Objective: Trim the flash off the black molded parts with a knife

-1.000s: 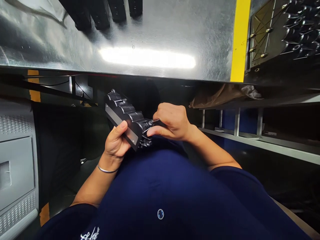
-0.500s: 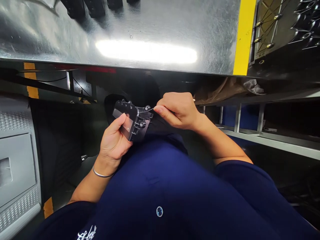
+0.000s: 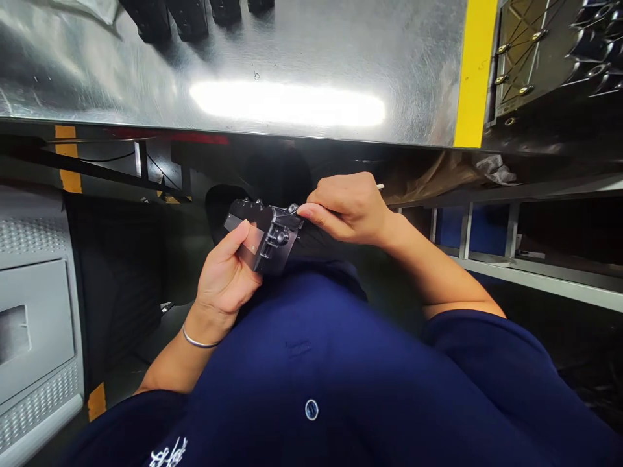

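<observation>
A black molded plastic part [image 3: 276, 241], with ribs, bosses and a flat paler metal-looking plate on its face, is held in front of my body. My left hand [image 3: 228, 272] grips it from the left, thumb pressed on the flat face and fingers underneath, mostly hidden. At its upper right corner is my right hand [image 3: 348, 206], closed, thumb against the bent index finger. A thin tool runs through that fist; its pale rear end [image 3: 380, 187] sticks out behind. The tool's tip is hidden at the part, so its exact kind cannot be made out.
Beyond my hands runs a shiny metal table [image 3: 331, 52] with several black parts [image 3: 187, 19] at its back left. Yellow tape [image 3: 472, 71] marks its right side, beside a large black ribbed molding [image 3: 535, 58]. A grey stool-like plastic piece [image 3: 36, 305] stands left; a metal rack [image 3: 535, 275] is right.
My right hand has moved slightly up and closer to the part's corner; the thin tip that showed between them is now hidden. More of the tool's pale rear end shows.
</observation>
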A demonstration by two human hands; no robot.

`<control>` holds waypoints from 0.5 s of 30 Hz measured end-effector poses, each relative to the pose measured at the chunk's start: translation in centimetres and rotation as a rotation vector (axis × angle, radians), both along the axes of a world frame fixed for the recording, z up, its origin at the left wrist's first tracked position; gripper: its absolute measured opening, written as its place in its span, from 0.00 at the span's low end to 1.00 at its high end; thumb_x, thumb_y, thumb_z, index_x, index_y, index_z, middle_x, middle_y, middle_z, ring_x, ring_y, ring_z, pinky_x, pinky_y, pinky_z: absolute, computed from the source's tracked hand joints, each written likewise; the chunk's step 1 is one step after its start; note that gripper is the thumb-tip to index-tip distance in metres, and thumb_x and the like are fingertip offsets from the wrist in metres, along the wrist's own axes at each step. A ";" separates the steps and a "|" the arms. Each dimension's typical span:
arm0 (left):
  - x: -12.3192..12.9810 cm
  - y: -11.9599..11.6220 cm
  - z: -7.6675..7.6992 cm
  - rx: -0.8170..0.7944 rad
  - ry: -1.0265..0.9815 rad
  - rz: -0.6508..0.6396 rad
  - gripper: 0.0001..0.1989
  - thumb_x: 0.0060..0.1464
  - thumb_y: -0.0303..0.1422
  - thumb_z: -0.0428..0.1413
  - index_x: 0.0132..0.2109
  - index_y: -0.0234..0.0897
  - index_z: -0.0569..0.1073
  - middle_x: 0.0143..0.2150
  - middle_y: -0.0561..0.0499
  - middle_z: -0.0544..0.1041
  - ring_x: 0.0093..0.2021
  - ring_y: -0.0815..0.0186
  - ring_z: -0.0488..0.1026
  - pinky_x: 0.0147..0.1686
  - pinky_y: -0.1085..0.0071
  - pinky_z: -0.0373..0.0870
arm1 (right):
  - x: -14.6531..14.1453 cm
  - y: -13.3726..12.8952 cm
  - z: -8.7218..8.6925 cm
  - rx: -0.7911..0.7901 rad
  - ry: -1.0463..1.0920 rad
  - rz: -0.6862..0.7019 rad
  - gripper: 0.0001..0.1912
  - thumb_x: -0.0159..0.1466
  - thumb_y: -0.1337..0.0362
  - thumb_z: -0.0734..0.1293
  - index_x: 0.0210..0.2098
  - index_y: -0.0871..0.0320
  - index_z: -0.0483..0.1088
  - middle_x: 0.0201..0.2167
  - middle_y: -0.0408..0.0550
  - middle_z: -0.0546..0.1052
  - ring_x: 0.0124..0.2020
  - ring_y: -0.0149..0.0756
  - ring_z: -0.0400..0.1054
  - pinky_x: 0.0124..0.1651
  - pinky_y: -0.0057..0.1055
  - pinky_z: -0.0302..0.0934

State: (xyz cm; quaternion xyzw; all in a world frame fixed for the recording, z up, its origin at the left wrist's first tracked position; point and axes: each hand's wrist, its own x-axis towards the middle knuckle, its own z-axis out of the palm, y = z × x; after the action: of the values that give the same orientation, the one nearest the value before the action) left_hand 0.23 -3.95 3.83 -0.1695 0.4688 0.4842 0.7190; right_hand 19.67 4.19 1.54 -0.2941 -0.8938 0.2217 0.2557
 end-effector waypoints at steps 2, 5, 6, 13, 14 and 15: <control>-0.1 -0.1 0.1 -0.019 0.009 -0.006 0.22 0.69 0.26 0.38 0.31 0.33 0.72 0.19 0.54 0.74 0.19 0.73 0.73 0.26 0.79 0.77 | 0.2 0.1 0.1 -0.043 -0.011 0.049 0.27 0.72 0.51 0.56 0.22 0.59 0.67 0.18 0.41 0.65 0.22 0.26 0.58 0.28 0.28 0.46; -0.2 -0.2 0.2 -0.062 0.012 -0.042 0.19 0.67 0.25 0.40 0.35 0.32 0.74 0.21 0.53 0.75 0.20 0.71 0.75 0.29 0.77 0.79 | 0.8 0.5 0.3 -0.141 -0.010 0.173 0.27 0.71 0.51 0.57 0.21 0.58 0.66 0.18 0.40 0.65 0.21 0.25 0.57 0.28 0.28 0.48; -0.2 -0.3 0.3 -0.076 0.008 -0.063 0.18 0.67 0.25 0.41 0.37 0.32 0.74 0.23 0.52 0.77 0.22 0.70 0.76 0.31 0.76 0.79 | 1.1 0.6 0.4 -0.185 -0.014 0.217 0.27 0.71 0.51 0.57 0.20 0.58 0.66 0.17 0.40 0.64 0.20 0.25 0.56 0.28 0.28 0.48; 0.4 -0.7 0.1 -0.194 -0.100 -0.222 0.16 0.65 0.24 0.43 0.35 0.31 0.75 0.26 0.48 0.80 0.25 0.66 0.79 0.32 0.72 0.81 | 3.0 1.8 1.1 -0.821 -0.068 0.647 0.28 0.69 0.50 0.61 0.18 0.61 0.68 0.15 0.37 0.64 0.18 0.20 0.53 0.24 0.23 0.49; 0.4 -0.6 0.0 -0.169 -0.108 -0.212 0.17 0.65 0.25 0.43 0.34 0.32 0.75 0.24 0.49 0.78 0.23 0.67 0.78 0.29 0.73 0.80 | 3.1 1.8 1.2 -0.920 -0.058 0.713 0.28 0.68 0.49 0.63 0.19 0.61 0.70 0.15 0.38 0.65 0.17 0.20 0.55 0.23 0.23 0.50; 0.3 -0.4 -0.1 -0.122 -0.100 -0.178 0.18 0.66 0.26 0.43 0.33 0.33 0.75 0.22 0.51 0.77 0.21 0.69 0.76 0.27 0.75 0.78 | 3.0 1.7 1.2 -0.988 -0.036 0.738 0.27 0.67 0.49 0.64 0.21 0.61 0.73 0.15 0.38 0.66 0.17 0.20 0.56 0.23 0.23 0.50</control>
State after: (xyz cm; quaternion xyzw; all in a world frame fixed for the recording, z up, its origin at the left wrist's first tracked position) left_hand 0.50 -4.38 3.72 -0.1946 0.4741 0.3798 0.7701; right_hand 22.71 5.94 2.75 -0.0530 -0.7325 0.6784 -0.0195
